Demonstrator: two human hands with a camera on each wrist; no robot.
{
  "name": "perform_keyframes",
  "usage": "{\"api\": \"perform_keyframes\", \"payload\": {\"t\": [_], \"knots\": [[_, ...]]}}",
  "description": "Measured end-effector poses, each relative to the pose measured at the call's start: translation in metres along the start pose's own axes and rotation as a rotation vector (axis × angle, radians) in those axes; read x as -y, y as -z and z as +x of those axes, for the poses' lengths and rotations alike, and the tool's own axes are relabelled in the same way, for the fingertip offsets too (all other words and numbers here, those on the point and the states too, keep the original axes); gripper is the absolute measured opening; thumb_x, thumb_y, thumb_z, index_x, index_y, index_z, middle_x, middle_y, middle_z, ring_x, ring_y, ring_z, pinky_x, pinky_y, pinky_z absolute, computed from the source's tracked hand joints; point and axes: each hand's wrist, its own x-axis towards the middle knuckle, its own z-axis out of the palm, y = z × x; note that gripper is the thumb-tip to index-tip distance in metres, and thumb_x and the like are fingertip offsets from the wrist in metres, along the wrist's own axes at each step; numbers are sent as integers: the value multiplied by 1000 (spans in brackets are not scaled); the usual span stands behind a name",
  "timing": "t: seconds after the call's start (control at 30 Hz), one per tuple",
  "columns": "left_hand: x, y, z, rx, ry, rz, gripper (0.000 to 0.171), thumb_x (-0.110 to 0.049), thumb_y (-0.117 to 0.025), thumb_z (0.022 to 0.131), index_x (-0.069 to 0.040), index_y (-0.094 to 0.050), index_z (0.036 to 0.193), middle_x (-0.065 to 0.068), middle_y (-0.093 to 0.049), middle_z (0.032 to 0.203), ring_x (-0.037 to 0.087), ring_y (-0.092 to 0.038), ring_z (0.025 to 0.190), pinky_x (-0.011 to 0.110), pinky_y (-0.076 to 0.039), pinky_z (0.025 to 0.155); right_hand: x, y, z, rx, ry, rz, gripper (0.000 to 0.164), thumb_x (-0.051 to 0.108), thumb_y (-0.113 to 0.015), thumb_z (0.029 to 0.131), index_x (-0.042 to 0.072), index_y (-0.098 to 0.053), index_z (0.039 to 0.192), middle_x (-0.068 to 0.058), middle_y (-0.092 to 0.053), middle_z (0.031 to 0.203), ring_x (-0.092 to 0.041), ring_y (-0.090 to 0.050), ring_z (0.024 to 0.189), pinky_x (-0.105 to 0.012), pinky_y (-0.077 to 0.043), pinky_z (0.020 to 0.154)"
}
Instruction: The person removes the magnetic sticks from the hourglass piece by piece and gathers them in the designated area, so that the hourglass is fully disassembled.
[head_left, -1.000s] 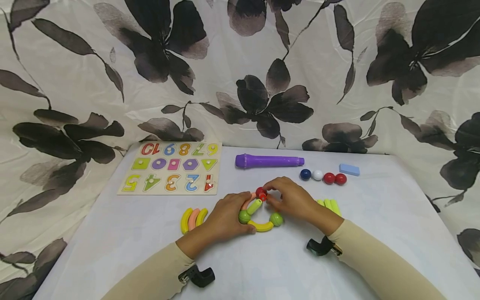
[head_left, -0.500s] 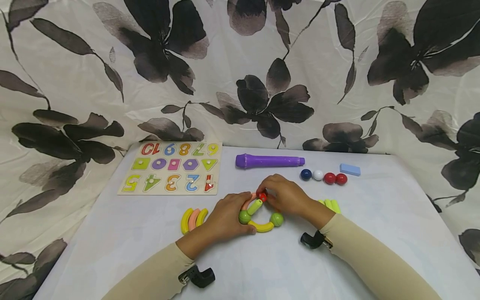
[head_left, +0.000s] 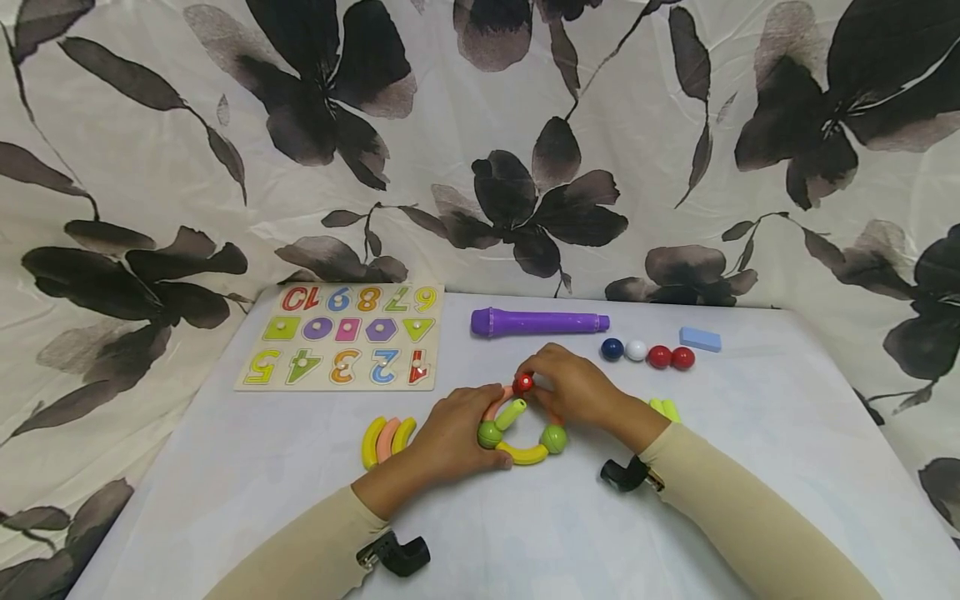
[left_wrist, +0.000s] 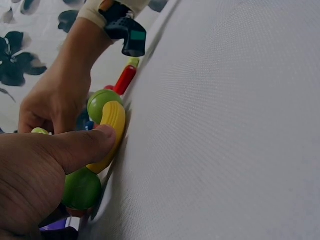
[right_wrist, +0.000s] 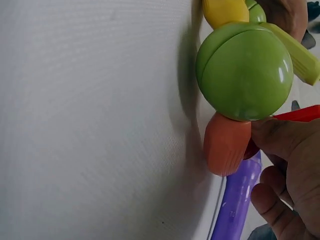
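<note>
A ring of magnetic toy sticks and balls lies mid-table in the head view. My left hand (head_left: 457, 433) grips its left side, thumb on the yellow curved stick (head_left: 525, 454) beside the left green ball (head_left: 490, 434). A lime stick (head_left: 512, 414) slants up from that ball. My right hand (head_left: 573, 387) pinches the red ball (head_left: 518, 386) at the ring's far side, fingertips wrapped close about it. A red stick (right_wrist: 300, 114) juts from there. In the right wrist view an orange curved stick (right_wrist: 227, 145) meets the right green ball (right_wrist: 245, 72), with my right thumb against it.
A number puzzle board (head_left: 337, 337) lies back left, a purple tube (head_left: 540, 322) back centre. A dark blue ball (head_left: 612, 349), white ball (head_left: 635, 350), red balls (head_left: 660, 357) and blue block (head_left: 700, 339) sit right. Spare curved sticks (head_left: 372, 442) and lime sticks (head_left: 670, 410) flank the hands.
My right hand has shifted left and slightly away, closer around the red ball. The red stick has tilted from pointing toward me to more upright. My left hand stays in place.
</note>
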Motion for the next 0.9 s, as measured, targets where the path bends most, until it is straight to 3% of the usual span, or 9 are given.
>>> {"api": "perform_keyframes", "payload": {"t": [0.37,0.53,0.7,0.9], "knots": [[-1,0,-1,4,7,-7,97,-46,-92,71,-14,-48,152,1,-55,148,27,-47,135,50,-36,112,0,-2,2,15,14,-2,22,7,-79,90,10,-69,110,3,-67,101,-22,-60,103,-36,-54,88],[-1,0,-1,13,20,-11,97,-45,-92,71,-15,-48,152,1,-54,148,26,-47,136,49,-35,113,-1,0,0,30,-39,9,26,11,-79,92,9,-68,115,0,-65,104,-21,-60,104,-36,-55,89],[-2,0,-2,11,21,-7,97,-45,-92,71,-14,-48,152,2,-54,148,27,-47,136,50,-35,113,-5,9,-5,-7,-93,26,30,13,-80,91,9,-69,118,-3,-64,105,-22,-60,102,-39,-56,87],[-3,1,-1,18,42,-3,99,-45,-93,71,-15,-48,153,2,-53,150,28,-45,138,51,-35,113,-9,31,-19,-71,-185,-6,59,16,-82,89,10,-52,139,-8,-67,109,-25,-65,98,-42,-59,82]]}}
